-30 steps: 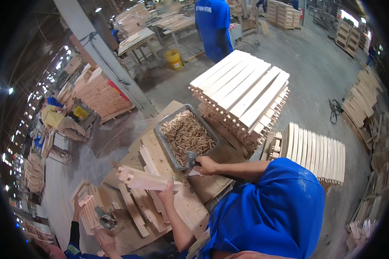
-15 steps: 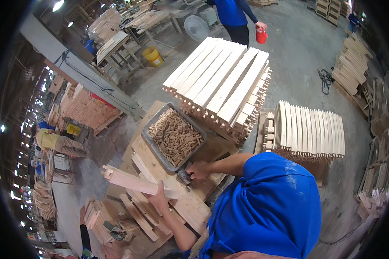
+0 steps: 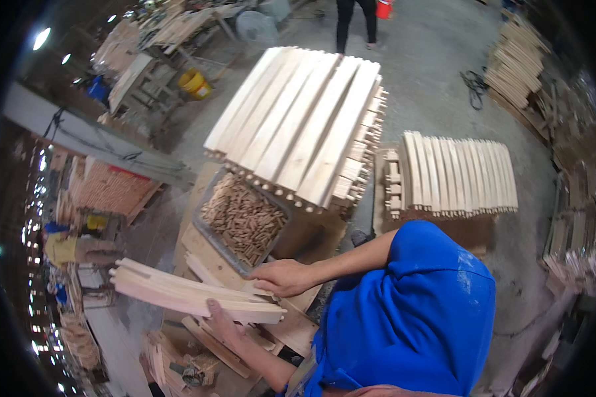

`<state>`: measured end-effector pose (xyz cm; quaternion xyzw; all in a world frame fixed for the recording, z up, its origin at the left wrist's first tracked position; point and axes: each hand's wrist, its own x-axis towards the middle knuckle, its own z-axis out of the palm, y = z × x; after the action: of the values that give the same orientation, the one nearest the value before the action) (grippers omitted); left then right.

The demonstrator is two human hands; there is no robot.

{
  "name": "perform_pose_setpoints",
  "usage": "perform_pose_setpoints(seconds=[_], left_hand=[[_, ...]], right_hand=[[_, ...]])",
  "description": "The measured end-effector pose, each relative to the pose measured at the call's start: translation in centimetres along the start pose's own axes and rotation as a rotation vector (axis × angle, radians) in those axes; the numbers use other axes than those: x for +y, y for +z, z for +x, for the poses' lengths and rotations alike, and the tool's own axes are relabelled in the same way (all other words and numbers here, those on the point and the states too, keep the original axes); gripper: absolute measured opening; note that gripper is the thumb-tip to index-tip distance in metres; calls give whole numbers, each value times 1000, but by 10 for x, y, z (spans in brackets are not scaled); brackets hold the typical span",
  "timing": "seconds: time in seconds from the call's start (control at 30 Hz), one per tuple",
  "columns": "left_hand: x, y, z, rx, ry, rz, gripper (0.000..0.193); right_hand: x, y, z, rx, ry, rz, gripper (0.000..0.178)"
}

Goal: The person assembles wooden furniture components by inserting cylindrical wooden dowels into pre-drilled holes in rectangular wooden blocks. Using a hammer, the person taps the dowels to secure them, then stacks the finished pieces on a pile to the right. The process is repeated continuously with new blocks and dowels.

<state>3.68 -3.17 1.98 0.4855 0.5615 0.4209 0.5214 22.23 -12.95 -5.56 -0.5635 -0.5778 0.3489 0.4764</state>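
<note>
My left hand (image 3: 226, 325) grips a pale curved wooden slat (image 3: 172, 292) from below near its right end, thumb on its face. Whether a second slat lies along it I cannot tell. Small pegs stick out at its ends. My right hand (image 3: 283, 277) is closed just above the slat's right part, fingers curled downward; what they hold, if anything, is hidden. Beyond it, a grey tray (image 3: 239, 263) full of short wooden dowels (image 3: 245, 221) rests on the worktable. More loose slats (image 3: 215, 345) lie under and beside my left forearm.
A tall stack of slats (image 3: 291, 126) stands just beyond the tray, with a lower stack (image 3: 460, 173) to its right. A dark lump (image 3: 359, 238) shows behind my right forearm. A person (image 3: 355, 23) with a red bucket (image 3: 384, 8) is at the far side; a yellow bucket (image 3: 195, 84) stands left.
My right hand has left the dark hammer-like tool beside the tray and come over the slat. My left hand has brought the slat lower and nearer level. The whole view has shifted.
</note>
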Motion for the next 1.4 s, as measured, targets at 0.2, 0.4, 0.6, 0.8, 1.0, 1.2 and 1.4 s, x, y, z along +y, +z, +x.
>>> perform_pose_setpoints(seconds=[0.2, 0.4, 0.6, 0.8, 1.0, 1.2, 1.4], left_hand=[[33, 55, -24, -285, 126, -199, 98], [84, 132, -76, -484, 317, -477, 79], [120, 186, -90, -546, 536, -440, 77], [148, 193, -86, -921, 572, -255, 92], [82, 140, -27, -763, 389, -2, 82], [-14, 82, 14, -576, 150, -13, 74], [-59, 37, 7, -449, 67, 116, 68]], right_hand=[[-109, -67, -28, 321, -477, -368, 49], [-150, -104, 0, 595, -371, -874, 38], [-175, -179, 3, 690, -440, -905, 36], [-197, -276, -3, 537, -85, -690, 36], [-181, -420, 23, 528, 498, -985, 49], [-117, -490, 35, 519, 746, -1038, 56], [-78, -475, 57, 378, 840, -995, 61]])
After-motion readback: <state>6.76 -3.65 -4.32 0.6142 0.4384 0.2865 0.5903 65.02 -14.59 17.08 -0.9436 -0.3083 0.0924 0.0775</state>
